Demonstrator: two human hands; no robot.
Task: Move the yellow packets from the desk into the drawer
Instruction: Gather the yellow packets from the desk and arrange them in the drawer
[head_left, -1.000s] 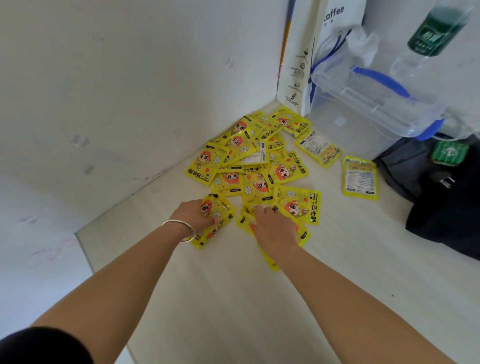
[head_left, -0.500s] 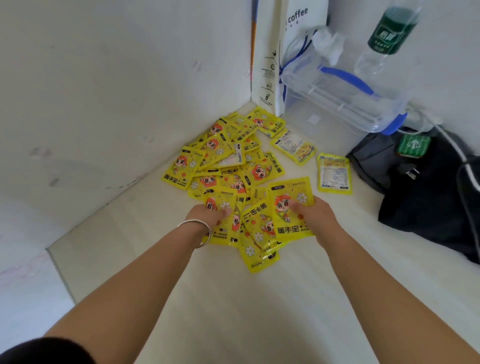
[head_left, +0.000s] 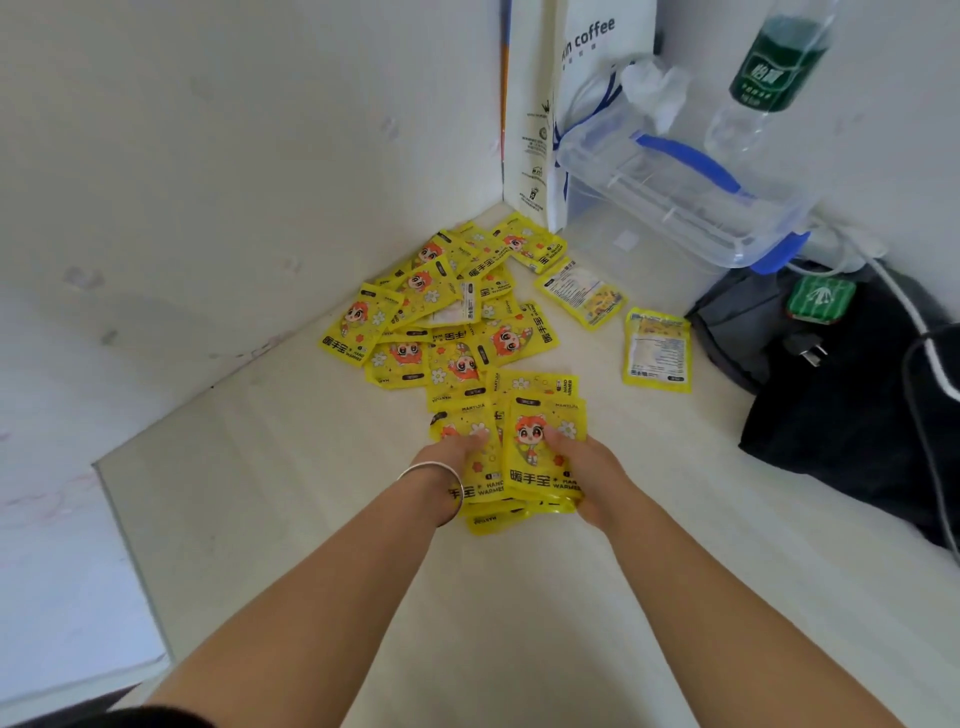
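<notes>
Left grip (head_left: 457, 452) and right grip (head_left: 587, 467) both hold one bunch of yellow packets (head_left: 540, 452) between them, over the middle of the counter (head_left: 519, 597). I see the right thumb curled onto the face of the top packet. The left fingers lie curled on the bunch's left side, and a silver bracelet (head_left: 436, 473) sits on that wrist. Whether the lowest packets touch the counter or hang just above it, I cannot tell.

Farther off, toward the far corner where the walls meet, a loose pile of packets (head_left: 441, 312) lies overlapping, most of them face up. Two single packets lie face down to the right of the pile, one (head_left: 582, 293) near it and the other (head_left: 657, 351) well apart.

A white paper bag (head_left: 566, 104) stands in the far corner, with a clear plastic box (head_left: 675, 202) just right of it and a water bottle (head_left: 769, 67) above the box. A black bag (head_left: 841, 395) lies at the right, with a small green tin (head_left: 821, 299) on it.
</notes>
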